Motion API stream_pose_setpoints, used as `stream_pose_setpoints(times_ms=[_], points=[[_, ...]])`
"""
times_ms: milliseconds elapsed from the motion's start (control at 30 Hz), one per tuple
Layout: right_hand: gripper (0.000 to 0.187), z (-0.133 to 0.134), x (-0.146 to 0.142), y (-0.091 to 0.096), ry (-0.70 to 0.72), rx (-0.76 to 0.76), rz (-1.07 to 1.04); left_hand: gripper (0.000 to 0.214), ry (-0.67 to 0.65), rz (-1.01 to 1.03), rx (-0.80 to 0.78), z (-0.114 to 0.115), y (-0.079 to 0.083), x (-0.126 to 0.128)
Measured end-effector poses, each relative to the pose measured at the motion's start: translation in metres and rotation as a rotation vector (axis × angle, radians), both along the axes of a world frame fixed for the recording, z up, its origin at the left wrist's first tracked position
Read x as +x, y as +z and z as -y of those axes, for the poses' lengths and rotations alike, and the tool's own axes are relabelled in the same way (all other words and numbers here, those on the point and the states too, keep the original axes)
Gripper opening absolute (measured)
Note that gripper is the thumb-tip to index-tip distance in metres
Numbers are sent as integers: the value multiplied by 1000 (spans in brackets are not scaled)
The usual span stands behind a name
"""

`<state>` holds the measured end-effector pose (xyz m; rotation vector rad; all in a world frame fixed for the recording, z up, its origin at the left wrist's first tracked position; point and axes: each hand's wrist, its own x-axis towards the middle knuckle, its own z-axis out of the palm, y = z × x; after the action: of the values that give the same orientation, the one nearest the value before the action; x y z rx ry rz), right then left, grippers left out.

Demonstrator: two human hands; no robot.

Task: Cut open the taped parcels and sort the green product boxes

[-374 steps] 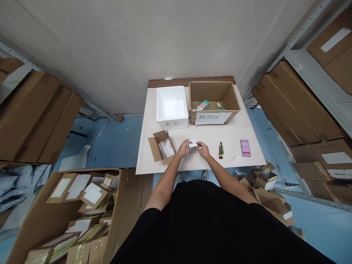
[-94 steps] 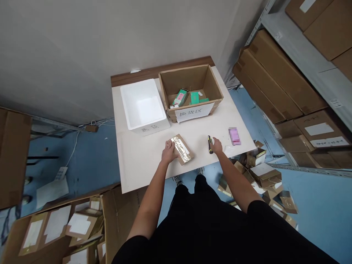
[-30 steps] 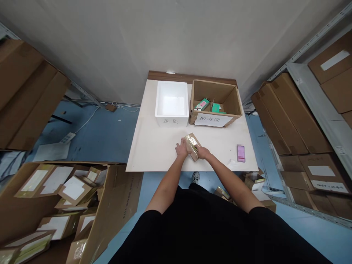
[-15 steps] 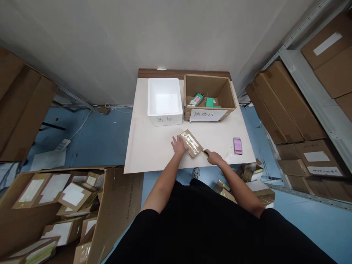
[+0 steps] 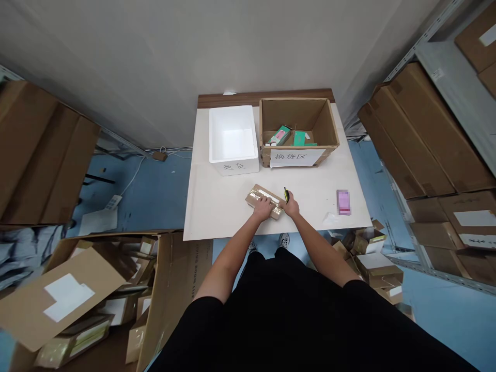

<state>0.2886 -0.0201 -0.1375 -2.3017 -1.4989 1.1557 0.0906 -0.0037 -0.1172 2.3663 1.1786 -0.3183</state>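
A small taped cardboard box [image 5: 253,192] with a white label lies slanted on the white table [image 5: 217,212] before me. My left hand [image 5: 263,207] presses on its near side, fingers curled over the shiny tape. At the box's right end is my right hand [image 5: 290,205], wrapped round a yellow and black box cutter [image 5: 287,194] that points up, away from the box. Part of the hand touches the box's corner or lies right beside it. Whether the blade is out is too small to tell.
Behind stand a white foam bin [image 5: 234,166] and a carton [image 5: 333,147] holding green boxes. A pink-purple packet [image 5: 343,202] lies at right. A big carton of parcels [image 5: 166,289] is at lower left, with a flat labelled cardboard box [image 5: 77,263] over it. Opened boxes [image 5: 377,268] lie on the floor at right.
My right hand has moved up to the box's end, and the cutter has swung upward. My left hand has shifted onto the box's near side. A large labelled box now shows over the left carton.
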Motion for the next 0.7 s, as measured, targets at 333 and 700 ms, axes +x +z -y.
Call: stream_pose_setpoints(times_ms=[333, 700], points=[[46, 6, 26, 0, 110, 151, -166, 65, 72, -64, 105, 16, -11, 5], [40, 21, 72, 5, 412, -125, -30, 79, 97, -85, 78, 7, -8, 8]])
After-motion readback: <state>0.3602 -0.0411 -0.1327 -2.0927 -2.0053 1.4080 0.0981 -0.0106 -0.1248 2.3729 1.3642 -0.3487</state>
